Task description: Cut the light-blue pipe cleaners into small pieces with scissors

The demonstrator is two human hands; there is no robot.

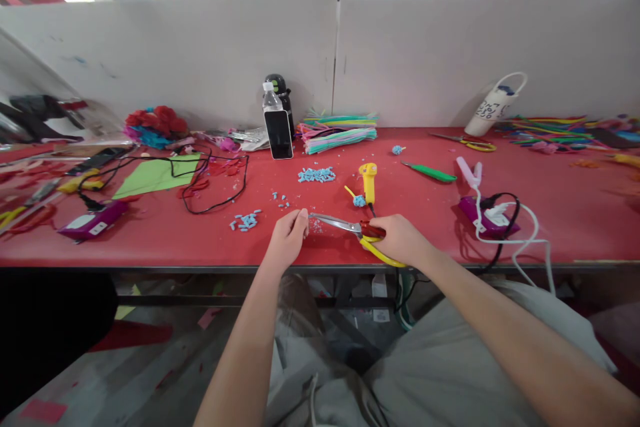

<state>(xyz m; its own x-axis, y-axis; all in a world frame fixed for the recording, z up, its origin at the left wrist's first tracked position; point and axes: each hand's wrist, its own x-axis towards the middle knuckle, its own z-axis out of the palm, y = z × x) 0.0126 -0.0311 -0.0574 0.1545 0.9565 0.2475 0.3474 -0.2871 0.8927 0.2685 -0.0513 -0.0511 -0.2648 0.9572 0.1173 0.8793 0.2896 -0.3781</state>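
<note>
My right hand (397, 238) grips scissors (340, 222) with yellow and red handles, the blades pointing left. The blade tips reach the fingertips of my left hand (290, 235), which is closed in a pinch; whatever it holds is too small to make out. White crumbs lie on the table below the blades. To the left is a loose pile of short blue pieces (246, 221), and farther back a larger heap of blue pieces (317, 175). Behind the scissors lies a yellow glue gun (369, 181), with a small blue cluster on a yellow stem (359, 201) beside it.
Bundled pipe cleaners (340, 133) lie at the back, right of a phone (279, 135) propped against bottles. Purple power strips (95, 221) with cables sit at both sides. Green tweezers (433, 173) and another pair of scissors (467, 142) lie right. The red table (575, 213) ends before my lap.
</note>
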